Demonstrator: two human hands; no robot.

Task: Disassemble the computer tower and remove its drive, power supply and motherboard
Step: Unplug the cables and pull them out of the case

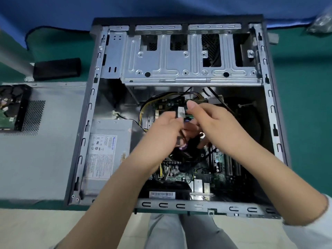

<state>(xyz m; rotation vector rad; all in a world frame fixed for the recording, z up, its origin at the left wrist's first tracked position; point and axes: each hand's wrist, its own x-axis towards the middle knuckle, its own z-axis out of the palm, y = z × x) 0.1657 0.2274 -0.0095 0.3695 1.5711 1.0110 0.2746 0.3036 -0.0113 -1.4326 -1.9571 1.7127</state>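
Observation:
The open computer tower (86, 123) lies on its side on the green mat. Inside sit the grey power supply (107, 137) at the left, the green motherboard (217, 169) at the lower right and the empty metal drive cage (179, 60) at the far end. Above the board, my left hand (161, 133) and my right hand (213, 121) both pinch a small white cable connector (181, 112) between fingertips. Yellow and black wires (143, 108) run from the supply to the board. My hands hide the board's middle.
The removed side panel (45, 159) lies left of the case with a hard drive (10, 108) on it. A black block (57, 69) sits behind the panel. A blue cloth (161, 6) covers the far side. A clear bag (321, 22) shows at the top right.

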